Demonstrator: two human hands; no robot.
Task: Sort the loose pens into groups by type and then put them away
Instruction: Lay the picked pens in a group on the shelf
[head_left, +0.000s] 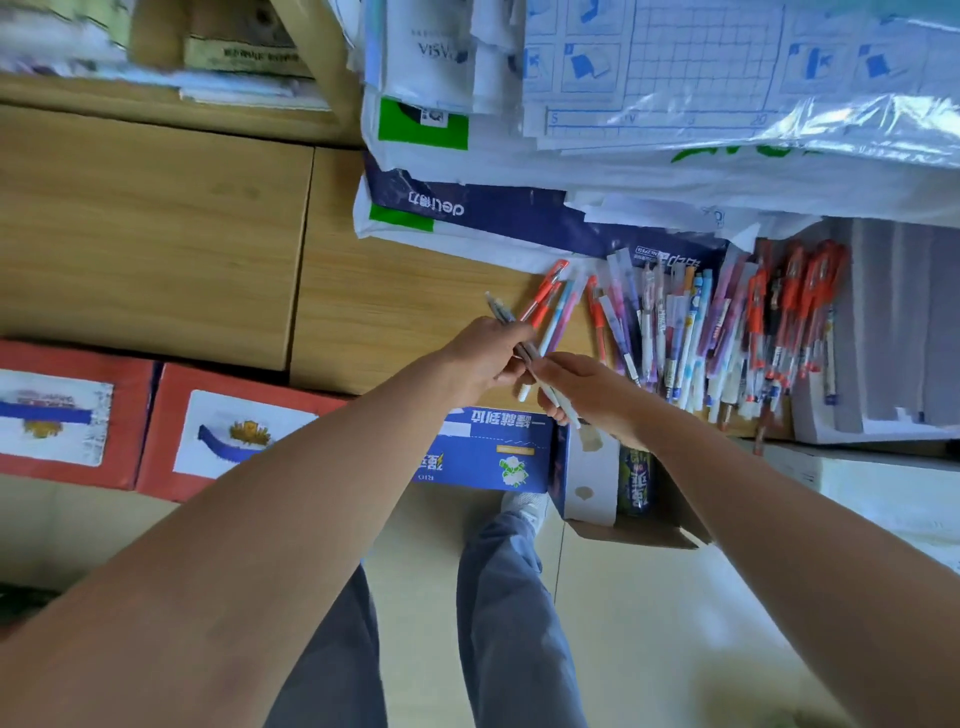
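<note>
Through the head camera I see the left hand (485, 358), its fingers curled round a fanned bunch of pens (550, 306) above the desk (395, 312). The right hand (592, 389) pinches a white pen (567, 414) beside it. The pile of loose pens (727, 332) lies on the desk, further right.

The bench (395, 312) has 1 bare wooden patch, left of the pen pile (727, 332); a hand can pass there freely. Stacked paper packs (519, 218) close the far side, and a grey stack (883, 338) closes the right, just beside the pile. The left hand (483, 358) and right hand (592, 395), gripping the held pens (545, 306), occupy the front edge. Below it, 2 red boxes (171, 410) and a blue box (488, 452) stand on the floor (649, 623).
</note>
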